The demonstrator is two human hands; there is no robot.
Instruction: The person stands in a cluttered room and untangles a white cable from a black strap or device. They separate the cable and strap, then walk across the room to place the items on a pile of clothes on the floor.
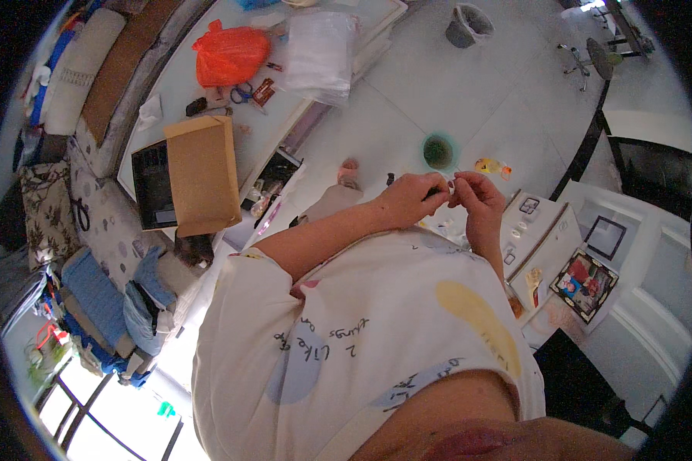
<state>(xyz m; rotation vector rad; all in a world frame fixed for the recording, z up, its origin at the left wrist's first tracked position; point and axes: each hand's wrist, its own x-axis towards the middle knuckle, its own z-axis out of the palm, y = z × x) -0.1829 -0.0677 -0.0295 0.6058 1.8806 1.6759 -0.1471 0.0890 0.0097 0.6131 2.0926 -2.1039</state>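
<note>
Both of my hands meet in front of my belly, fingers bent and close together. My left hand (pixel 409 203) is closed, with something small and dark showing at its fingertips. A pinch of thumb and fingers forms my right hand (pixel 481 204), and a tiny pale piece (pixel 450 187) shows between the two hands. These things are too small to name. Just beyond the hands, a green-rimmed bin (pixel 438 152) with dark contents stands on the floor. Beside it lies a yellow and orange packet (pixel 492 167).
On the left, a table (pixel 148 142) bears an opened cardboard box (pixel 201 177), a red plastic bag (pixel 231 54), clear plastic bags (pixel 317 54) and scissors (pixel 241 94). To my right is a white surface (pixel 550 238) with small items, near a framed picture (pixel 584 284). A grey bin (pixel 467 27) stands farther off.
</note>
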